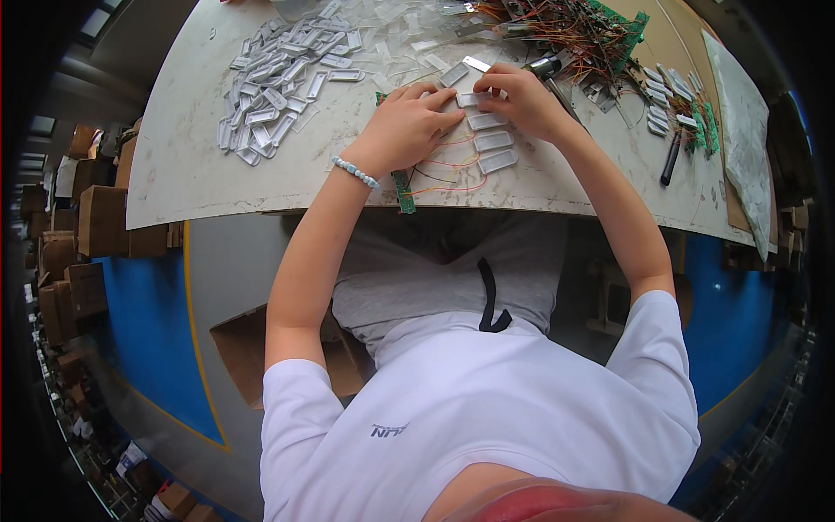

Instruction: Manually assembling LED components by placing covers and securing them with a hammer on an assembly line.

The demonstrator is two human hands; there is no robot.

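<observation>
My left hand (pixel 409 126) and my right hand (pixel 522 97) meet over the worktable (pixel 191 165), fingers pinched on a small clear rectangular module (pixel 467 99). Below it lie three more such modules (pixel 492 141) in a column, joined by thin red and orange wires (pixel 448 178) to a narrow green circuit board strip (pixel 404 190) near the table's front edge. My left wrist wears a pale bead bracelet (pixel 355 172).
A heap of several clear modules (pixel 278 83) lies at the back left. Tangled wired green boards (pixel 591 30) sit at the back right, with small parts (pixel 674 104) and a black pen-like tool (pixel 670 158). Cardboard boxes (pixel 87 226) stand on the floor at left.
</observation>
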